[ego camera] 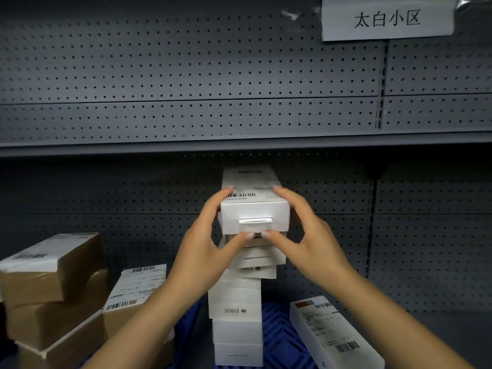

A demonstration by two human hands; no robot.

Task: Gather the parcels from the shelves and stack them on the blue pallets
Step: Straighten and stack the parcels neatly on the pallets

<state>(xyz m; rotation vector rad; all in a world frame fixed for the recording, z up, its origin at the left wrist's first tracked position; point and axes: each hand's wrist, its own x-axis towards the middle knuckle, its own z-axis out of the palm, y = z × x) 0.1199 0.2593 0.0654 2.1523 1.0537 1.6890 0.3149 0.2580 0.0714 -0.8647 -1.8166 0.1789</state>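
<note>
Both hands, left hand (205,251) and right hand (306,243), grasp the top white box (254,209) lengthwise, centred over the leaning stack (237,315).

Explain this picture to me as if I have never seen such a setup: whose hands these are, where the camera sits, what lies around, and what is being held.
There is no machine here. A person wears a camera on the head, looking forward and down, so you see their own two bare hands. The left hand and the right hand grip a white box from both sides, thumbs under its front edge. It is the top of a tall, slightly uneven stack of white boxes standing on a blue pallet. To the left lie brown cardboard parcels, one with a white shipping label. To the right a long white parcel lies flat. Behind is grey perforated shelving with a paper sign.
</note>
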